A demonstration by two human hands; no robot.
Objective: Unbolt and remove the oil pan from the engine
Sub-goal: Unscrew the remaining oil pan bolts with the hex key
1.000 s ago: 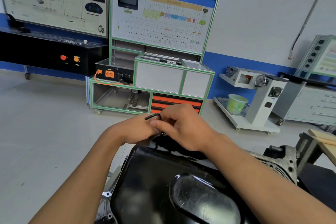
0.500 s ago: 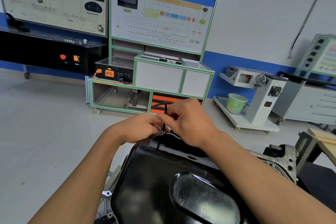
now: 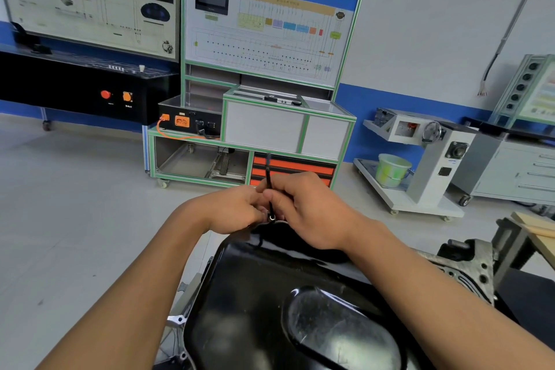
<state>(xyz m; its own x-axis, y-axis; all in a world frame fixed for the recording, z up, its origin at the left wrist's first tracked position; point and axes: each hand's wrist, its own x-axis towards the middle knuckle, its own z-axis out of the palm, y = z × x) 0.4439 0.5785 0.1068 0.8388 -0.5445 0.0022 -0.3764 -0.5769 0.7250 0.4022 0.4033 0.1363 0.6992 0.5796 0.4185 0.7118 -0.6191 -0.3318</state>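
Head view: both hands meet at the far rim of the oil pan (image 3: 264, 303), at 12 o'clock from its glossy black bulge. The right hand (image 3: 312, 210) has thumb and forefinger closed tight on a thin black hex key (image 3: 268, 171), which stands nearly upright, its lower tip down on the pan's edge. The left hand (image 3: 234, 212) comes in from 9 o'clock, fingers curled in against the key's lower shaft, knuckles touching the right hand. The pan sits bottom-up on the grey engine block (image 3: 471, 261), whose bolt-hole face shows at 3 o'clock.

Around them is pale grey floor (image 3: 75, 219), wide open at 9 and 10 o'clock. Straight ahead at 12 stands a green-framed training bench (image 3: 303, 126) with a wiring board and orange drawers. At 2 o'clock is a white wheeled stand (image 3: 435, 159) carrying a green bucket (image 3: 392, 170). A wooden benchtop (image 3: 537, 231) crowds the right edge, just beside the block.
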